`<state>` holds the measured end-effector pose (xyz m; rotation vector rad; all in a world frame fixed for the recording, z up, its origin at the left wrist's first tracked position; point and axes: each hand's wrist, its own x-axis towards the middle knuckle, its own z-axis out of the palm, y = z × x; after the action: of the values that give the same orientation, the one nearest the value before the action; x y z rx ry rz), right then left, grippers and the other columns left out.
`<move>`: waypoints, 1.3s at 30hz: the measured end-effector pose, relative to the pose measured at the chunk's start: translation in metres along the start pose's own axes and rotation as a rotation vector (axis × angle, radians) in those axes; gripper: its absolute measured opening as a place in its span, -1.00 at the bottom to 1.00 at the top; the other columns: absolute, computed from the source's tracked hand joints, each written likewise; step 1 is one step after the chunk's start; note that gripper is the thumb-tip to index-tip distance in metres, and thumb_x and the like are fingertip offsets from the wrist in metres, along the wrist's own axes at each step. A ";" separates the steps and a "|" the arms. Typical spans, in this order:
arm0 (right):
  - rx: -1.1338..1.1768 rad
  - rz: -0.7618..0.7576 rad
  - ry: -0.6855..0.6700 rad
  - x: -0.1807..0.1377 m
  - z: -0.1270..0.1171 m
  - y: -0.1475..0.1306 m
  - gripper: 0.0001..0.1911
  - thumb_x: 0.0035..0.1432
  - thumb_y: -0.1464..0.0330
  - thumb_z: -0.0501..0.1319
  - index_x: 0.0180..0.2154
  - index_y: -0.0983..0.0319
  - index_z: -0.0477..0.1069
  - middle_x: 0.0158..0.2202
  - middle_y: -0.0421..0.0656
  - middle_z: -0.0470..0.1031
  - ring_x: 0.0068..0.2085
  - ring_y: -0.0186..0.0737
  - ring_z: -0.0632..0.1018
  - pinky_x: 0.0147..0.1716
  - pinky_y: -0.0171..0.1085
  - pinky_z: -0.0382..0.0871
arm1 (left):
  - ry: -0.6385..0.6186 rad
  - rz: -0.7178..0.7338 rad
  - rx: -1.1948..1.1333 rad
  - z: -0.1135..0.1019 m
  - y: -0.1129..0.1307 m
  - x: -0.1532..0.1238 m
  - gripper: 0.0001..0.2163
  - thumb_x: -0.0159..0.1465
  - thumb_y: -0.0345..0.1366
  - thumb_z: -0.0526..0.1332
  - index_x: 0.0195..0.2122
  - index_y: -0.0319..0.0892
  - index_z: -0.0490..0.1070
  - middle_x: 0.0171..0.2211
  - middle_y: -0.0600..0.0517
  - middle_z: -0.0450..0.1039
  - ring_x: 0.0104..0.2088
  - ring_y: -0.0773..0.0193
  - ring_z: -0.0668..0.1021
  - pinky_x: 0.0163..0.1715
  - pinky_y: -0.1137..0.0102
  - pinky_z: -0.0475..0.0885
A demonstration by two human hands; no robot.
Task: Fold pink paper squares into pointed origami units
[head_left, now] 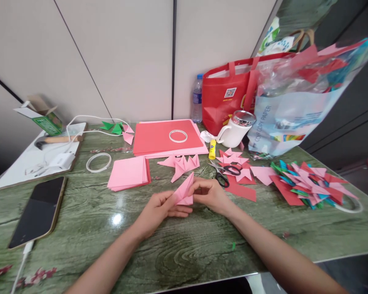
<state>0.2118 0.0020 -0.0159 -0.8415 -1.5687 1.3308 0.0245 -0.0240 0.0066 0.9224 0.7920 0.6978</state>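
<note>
A folded pink paper piece (184, 191) stands over the green table between both hands. My left hand (159, 210) pinches its lower left side with curled fingers. My right hand (210, 194) grips its right edge, fingers closed on the paper. Just behind lie several finished pink folded pieces (184, 163). A stack of pink square sheets (129, 173) sits to the left of them.
A phone (38, 212) on a cable lies at the left. Red sheets (167, 139) with a tape ring lie at the back. Scissors (223, 173), a glue stick (212, 149), a white mug (236, 130), a water bottle (197, 98), bags and a heap of coloured folded pieces (306, 185) fill the right.
</note>
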 end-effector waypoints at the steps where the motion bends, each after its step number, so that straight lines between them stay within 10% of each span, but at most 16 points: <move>1: 0.003 0.008 -0.012 0.000 0.000 -0.001 -0.91 -0.07 0.36 0.32 -0.51 0.24 0.46 -0.39 -0.19 0.44 -0.33 -0.30 0.45 -0.33 -0.32 0.34 | 0.016 0.013 0.032 0.000 0.000 0.000 -0.67 0.20 -0.16 0.18 -0.16 -0.34 0.42 -0.21 -0.20 0.51 -0.21 0.04 0.57 -0.12 0.13 0.43; 26: -0.176 -0.071 -0.087 -0.005 0.005 -0.012 -0.91 0.00 0.34 0.29 -0.50 0.20 0.50 -0.31 -0.15 0.40 -0.26 -0.26 0.46 -0.24 -0.26 0.35 | 0.127 0.166 0.419 -0.001 0.001 0.001 -0.78 0.13 -0.25 0.23 -0.23 -0.23 0.47 -0.36 -0.01 0.54 -0.34 0.24 0.53 -0.33 0.42 0.40; 33: -0.258 -0.095 -0.110 -0.007 0.011 -0.008 -0.90 0.01 0.34 0.29 -0.51 0.20 0.49 -0.36 -0.17 0.33 -0.30 -0.28 0.43 -0.28 -0.27 0.33 | 0.288 0.189 0.490 -0.001 -0.005 0.004 -0.79 0.08 -0.19 0.24 -0.52 -0.27 0.45 -0.59 0.08 0.43 -0.59 0.38 0.39 -0.59 0.51 0.23; 39: -0.023 0.024 -0.077 -0.005 0.011 -0.009 -0.91 0.06 0.34 0.22 -0.44 0.22 0.39 -0.35 -0.18 0.38 -0.30 -0.30 0.45 -0.30 -0.30 0.35 | 0.292 0.123 0.412 0.000 -0.004 0.003 -0.75 0.11 -0.12 0.21 -0.48 -0.24 0.37 -0.61 0.05 0.44 -0.59 0.29 0.48 -0.56 0.45 0.33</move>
<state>0.2040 -0.0081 -0.0086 -0.8345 -1.6412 1.3795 0.0264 -0.0235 0.0018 1.2658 1.1731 0.8032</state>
